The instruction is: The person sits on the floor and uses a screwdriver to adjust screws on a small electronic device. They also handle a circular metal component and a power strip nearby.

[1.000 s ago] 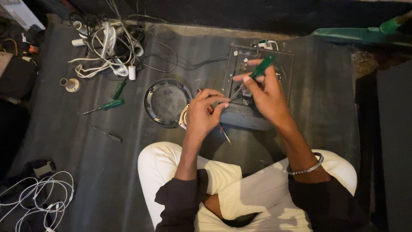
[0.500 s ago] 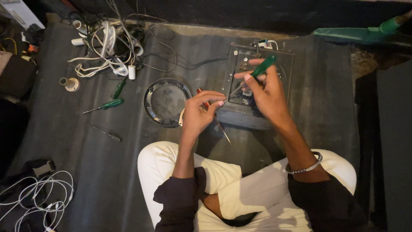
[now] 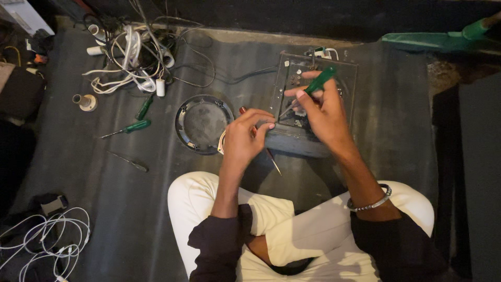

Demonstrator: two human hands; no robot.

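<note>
Head view — square housing (image 3: pixel 292 141), wiring inside — round tray (image 3: pixel 201 122)

Under my right grip (image 3: pixel 322 112) a square grey device panel (image 3: pixel 292 138) lies flat on the floor. I hold a green-handled screwdriver (image 3: pixel 318 82) slanted, tip down against it, beside my left grip (image 3: pixel 245 138).

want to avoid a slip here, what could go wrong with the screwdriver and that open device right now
1. The right hand angles the green-handled screwdriver down into the open square device; the tip could skid across the parts inside.
2. The left hand sits at the device's near edge beside the tip, so a slip might jab its fingers.
3. A second, red-handled screwdriver lies under the left hand; the hand could nudge it and it might roll.
</note>
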